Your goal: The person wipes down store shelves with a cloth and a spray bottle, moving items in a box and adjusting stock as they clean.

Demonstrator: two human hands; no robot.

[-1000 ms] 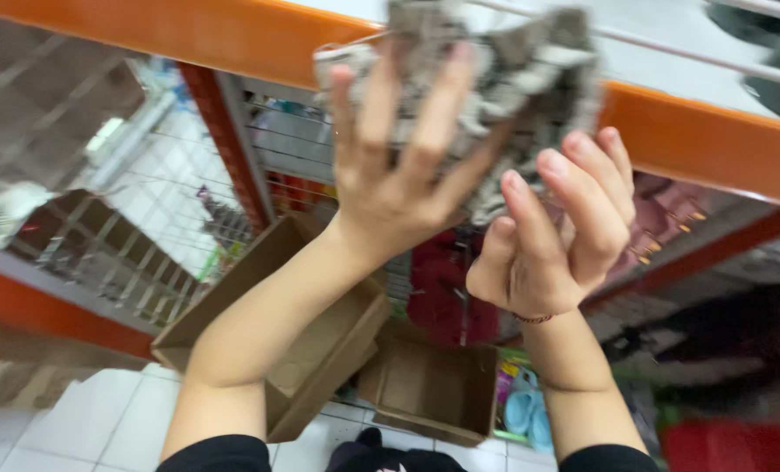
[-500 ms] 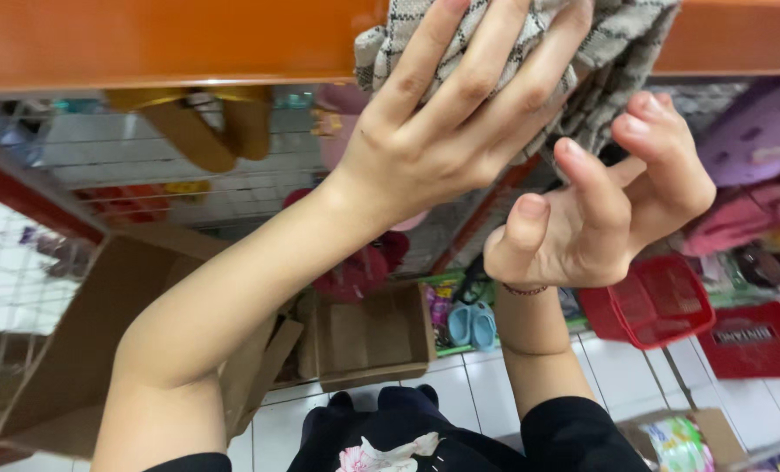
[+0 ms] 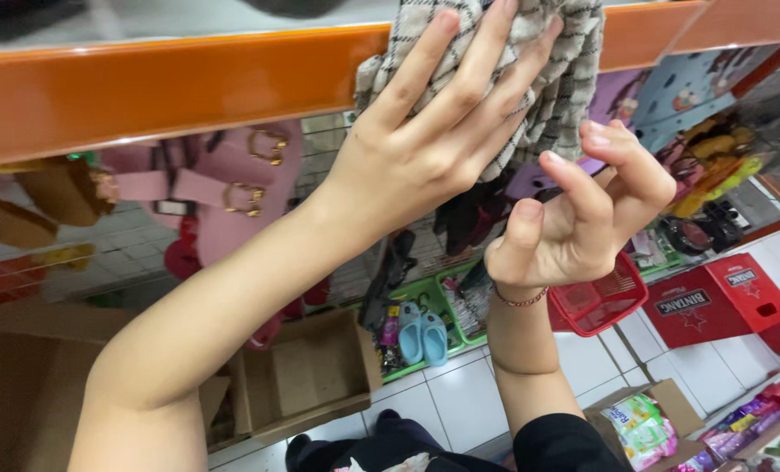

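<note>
Here, checked beige cloth (image 3: 530,79), crumpled.

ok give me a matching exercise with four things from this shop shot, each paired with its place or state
Things:
1. checked cloth
2. left hand
3. right hand
4. open cardboard box

Places or states:
A. on the tiled floor below
B. draped over the orange shelf rail
C. fingers curled, holding nothing
D. flat, pressing on the cloth

Pairs: 1-B, 2-D, 3-C, 4-A
</note>
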